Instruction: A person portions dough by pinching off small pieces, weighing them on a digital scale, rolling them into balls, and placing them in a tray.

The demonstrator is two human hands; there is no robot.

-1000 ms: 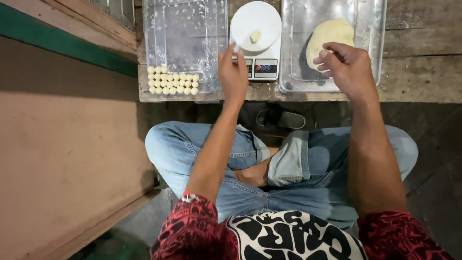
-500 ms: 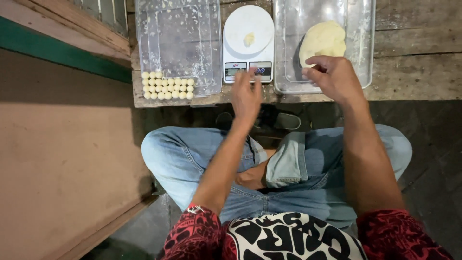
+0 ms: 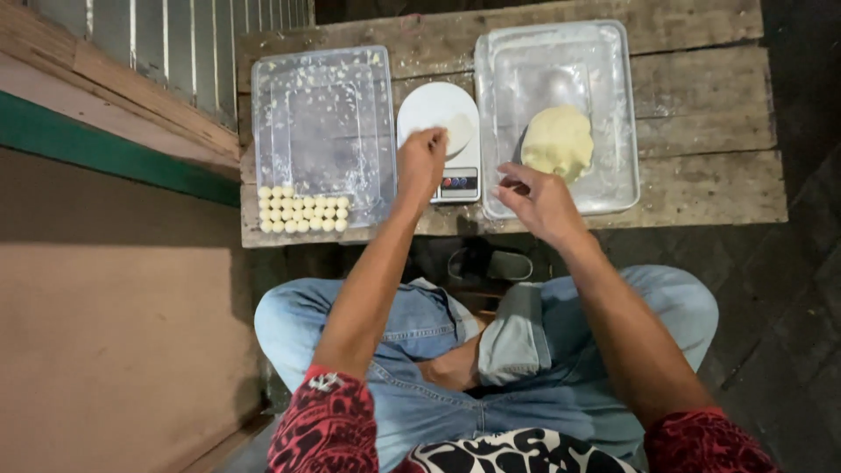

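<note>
The left hand (image 3: pixel 422 162) rests over the white round plate of a small kitchen scale (image 3: pixel 442 140), its fingers curled down onto the plate's near edge; whether they pinch anything I cannot tell, since the fingertips are hidden under the knuckles; the scale stands on the wooden counter (image 3: pixel 701 114) between two clear plastic trays. The right hand (image 3: pixel 536 200) hovers at the near rim of the right tray (image 3: pixel 613 105), fingers loosely bent with thumb and forefinger close together, and whether a bit of dough sits between them is too small to tell. One pale yellow lump of dough (image 3: pixel 559 140) lies in that tray, just beyond the right hand and not touching it. The left tray (image 3: pixel 324 105) sits left of the scale; at its near left corner lie small dough balls (image 3: pixel 302 208) in three tidy rows, roughly two dozen in all, well apart from both hands. So: two trays, one scale, one lump, three rows of balls. Beneath the counter, the person's crossed legs in blue jeans (image 3: pixel 412 324) and a dark sandal (image 3: pixel 491 263) on the floor.
</note>
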